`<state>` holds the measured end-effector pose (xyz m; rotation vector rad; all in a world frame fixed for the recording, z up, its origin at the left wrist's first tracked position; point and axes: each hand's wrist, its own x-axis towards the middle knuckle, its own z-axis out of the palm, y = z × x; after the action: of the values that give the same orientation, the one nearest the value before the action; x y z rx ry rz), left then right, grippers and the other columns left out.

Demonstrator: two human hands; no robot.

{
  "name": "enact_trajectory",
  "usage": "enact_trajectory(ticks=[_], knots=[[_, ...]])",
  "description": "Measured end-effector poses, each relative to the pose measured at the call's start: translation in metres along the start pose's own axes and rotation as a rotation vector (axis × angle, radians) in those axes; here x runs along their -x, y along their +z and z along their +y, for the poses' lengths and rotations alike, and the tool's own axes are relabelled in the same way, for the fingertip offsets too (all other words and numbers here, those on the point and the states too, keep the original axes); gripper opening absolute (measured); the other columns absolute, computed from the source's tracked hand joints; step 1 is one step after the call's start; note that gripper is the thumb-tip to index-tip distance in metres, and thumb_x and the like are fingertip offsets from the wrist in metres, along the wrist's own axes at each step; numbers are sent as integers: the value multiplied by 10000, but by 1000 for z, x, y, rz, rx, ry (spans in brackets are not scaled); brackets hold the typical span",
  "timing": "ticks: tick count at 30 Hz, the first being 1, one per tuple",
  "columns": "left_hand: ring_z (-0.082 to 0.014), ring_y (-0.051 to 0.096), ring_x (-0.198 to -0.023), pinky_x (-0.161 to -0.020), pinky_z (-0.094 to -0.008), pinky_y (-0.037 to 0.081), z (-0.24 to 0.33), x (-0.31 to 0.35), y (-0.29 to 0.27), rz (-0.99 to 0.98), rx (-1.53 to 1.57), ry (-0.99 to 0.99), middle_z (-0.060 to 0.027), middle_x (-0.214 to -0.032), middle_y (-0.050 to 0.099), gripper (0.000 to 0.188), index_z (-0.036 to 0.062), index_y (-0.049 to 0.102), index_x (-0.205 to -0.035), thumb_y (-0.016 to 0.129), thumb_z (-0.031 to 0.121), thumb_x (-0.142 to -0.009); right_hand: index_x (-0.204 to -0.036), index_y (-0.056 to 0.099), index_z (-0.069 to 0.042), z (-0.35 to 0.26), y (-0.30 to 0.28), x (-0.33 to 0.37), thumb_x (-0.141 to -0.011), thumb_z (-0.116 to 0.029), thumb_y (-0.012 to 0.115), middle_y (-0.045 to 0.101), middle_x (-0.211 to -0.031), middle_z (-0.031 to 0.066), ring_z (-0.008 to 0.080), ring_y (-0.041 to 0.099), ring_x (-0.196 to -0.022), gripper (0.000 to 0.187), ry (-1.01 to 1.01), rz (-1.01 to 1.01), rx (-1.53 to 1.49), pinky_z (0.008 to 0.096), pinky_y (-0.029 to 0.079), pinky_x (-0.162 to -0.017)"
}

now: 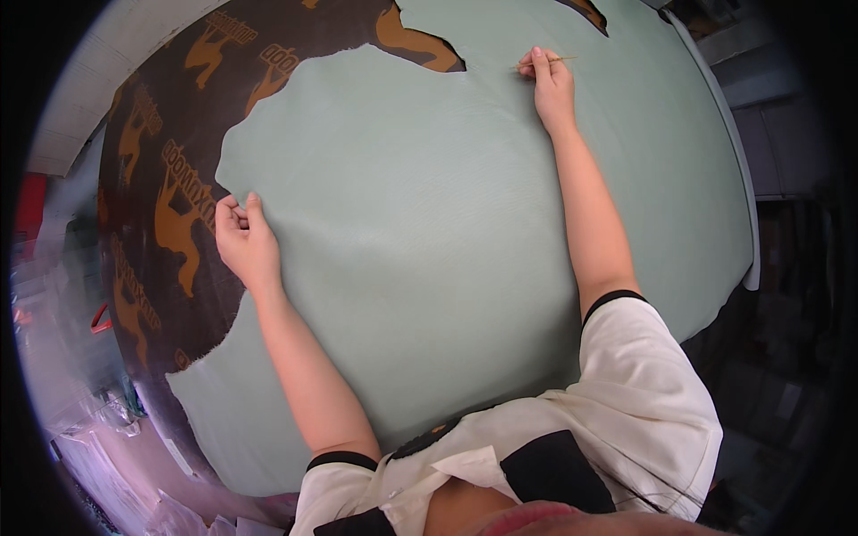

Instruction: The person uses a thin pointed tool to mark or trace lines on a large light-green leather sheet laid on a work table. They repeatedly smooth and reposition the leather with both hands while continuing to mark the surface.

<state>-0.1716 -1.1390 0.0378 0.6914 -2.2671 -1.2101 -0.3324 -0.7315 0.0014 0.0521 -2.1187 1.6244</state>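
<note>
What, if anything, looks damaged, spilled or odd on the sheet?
Nothing looks spilled. The green sheet has a ragged left edge, by the left hand, and two pointed gaps near the top baring something brown. They break its outline, but may simply be its shape.

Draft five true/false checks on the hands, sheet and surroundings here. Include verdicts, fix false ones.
1. The right hand holds a thin yellowish stick. True.
2. The left hand is at an edge of the green sheet. True.
3. That edge is perfectly straight. False: it is irregular and curved.
4. The dark surface beside the sheet bears orange figures. True.
5. The sleeves reach the wrists. False: they are short, edged in black.
</note>
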Motion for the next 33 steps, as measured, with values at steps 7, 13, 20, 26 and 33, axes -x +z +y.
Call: enact_trajectory(ticks=[7,13,20,26,33], knots=[[-61,418,-609,-605,-241,381,1,-1,0,-7,32,24,39,-658,442,248,-1,575,-966,673,221,-917,-838,638,-37,-43,-4,66,-1012,-353,530,636,-720,38,130,609,-715,377,5,-188,284,279,469,-690],[-65,427,-602,-614,-249,394,2,-1,0,3,-21,16,39,-655,465,257,4,582,-960,674,239,-910,-844,636,-39,-40,-7,54,-1021,-359,523,640,-724,35,120,600,-718,383,68,-33,383,266,466,-696],[-65,496,-680,-675,-239,420,5,-3,-4,-59,-20,-42,30,-747,589,292,10,600,-1038,671,265,-916,-837,639,-22,-48,-8,73,-1025,-357,520,653,-750,31,114,619,-756,403,100,-82,387,265,474,-716],[-138,600,-967,-909,-260,435,13,1,-14,-362,552,-234,-98,-1081,693,494,-13,540,-1174,726,347,-891,-953,628,-17,-76,26,103,-1050,-315,484,650,-879,58,134,613,-856,345,188,10,-201,300,498,-850],[-192,620,-1029,-929,-308,470,4,-5,-18,-438,582,-407,-127,-1057,663,516,-60,578,-1175,754,321,-874,-977,634,-24,-111,70,145,-1069,-310,419,662,-963,66,147,637,-902,369,109,-308,-227,292,499,-861]])
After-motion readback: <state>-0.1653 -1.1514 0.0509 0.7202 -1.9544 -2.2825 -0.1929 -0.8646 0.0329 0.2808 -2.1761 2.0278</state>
